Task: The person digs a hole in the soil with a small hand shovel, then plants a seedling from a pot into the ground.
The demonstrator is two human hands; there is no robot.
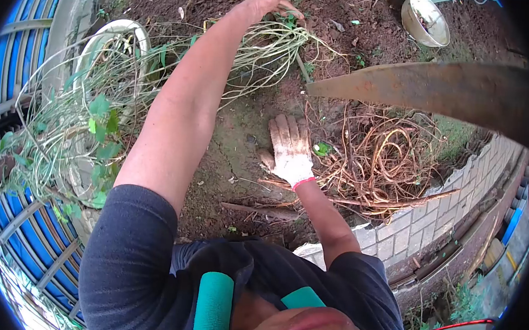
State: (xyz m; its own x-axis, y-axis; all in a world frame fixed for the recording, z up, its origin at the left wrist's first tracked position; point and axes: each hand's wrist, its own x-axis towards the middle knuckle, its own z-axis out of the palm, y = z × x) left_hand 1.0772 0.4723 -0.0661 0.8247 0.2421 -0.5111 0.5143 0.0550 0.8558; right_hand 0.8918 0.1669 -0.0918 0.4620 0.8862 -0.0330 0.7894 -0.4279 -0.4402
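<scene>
Left hand [268, 4]: bare, over the pale green vines [269, 52]; cannot tell whether its grip pinches anything.
Right hand [291, 147]: gloved, grip loose and flat, fingers extended, on the soil [232, 141].
Vines: heaped beneath the left forearm, trailing left.
Roots [383, 158]: brown tangle just beside the glove.
Rusty strip [429, 89]: above the roots in view.
Bowl [411, 21]: upper right, tilted.

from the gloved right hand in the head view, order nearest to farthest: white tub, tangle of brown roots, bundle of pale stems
From the gloved right hand:
1. tangle of brown roots, just to its right
2. bundle of pale stems, ahead and slightly left
3. white tub, well ahead on the right
</scene>
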